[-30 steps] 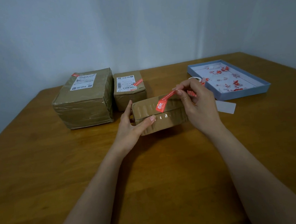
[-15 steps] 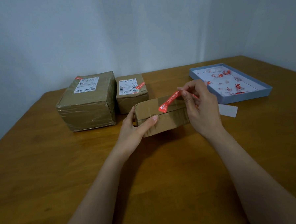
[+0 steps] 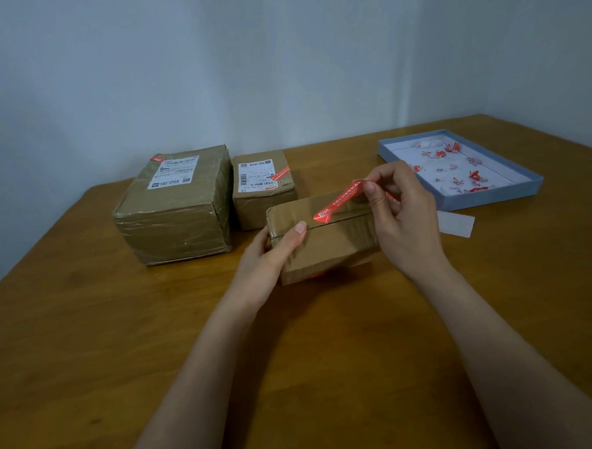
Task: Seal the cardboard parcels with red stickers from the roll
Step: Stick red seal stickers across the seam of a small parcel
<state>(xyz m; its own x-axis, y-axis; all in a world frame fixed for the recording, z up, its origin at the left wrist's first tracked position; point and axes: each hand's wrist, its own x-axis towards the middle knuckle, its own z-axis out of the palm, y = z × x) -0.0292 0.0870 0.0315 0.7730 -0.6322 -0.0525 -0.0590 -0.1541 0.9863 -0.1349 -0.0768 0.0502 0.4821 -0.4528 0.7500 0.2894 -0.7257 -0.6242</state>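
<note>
A small taped cardboard parcel is tilted on the wooden table in front of me. My left hand grips its left end, thumb on the top edge. My right hand pinches the upper end of a long red sticker. The sticker's lower end touches the parcel's top near the seam; the rest slants up off the surface. Behind stand a large parcel and a small parcel, each with a white label and a red sticker. The roll is hidden.
A shallow blue tray with red and white paper scraps sits at the back right. A white backing strip lies on the table beside my right hand. Grey walls close off the back and the right.
The sticker's lower end has come down toward the parcel's top seam, with my right hand lowering slightly. My left hand keeps its grip on the parcel.
</note>
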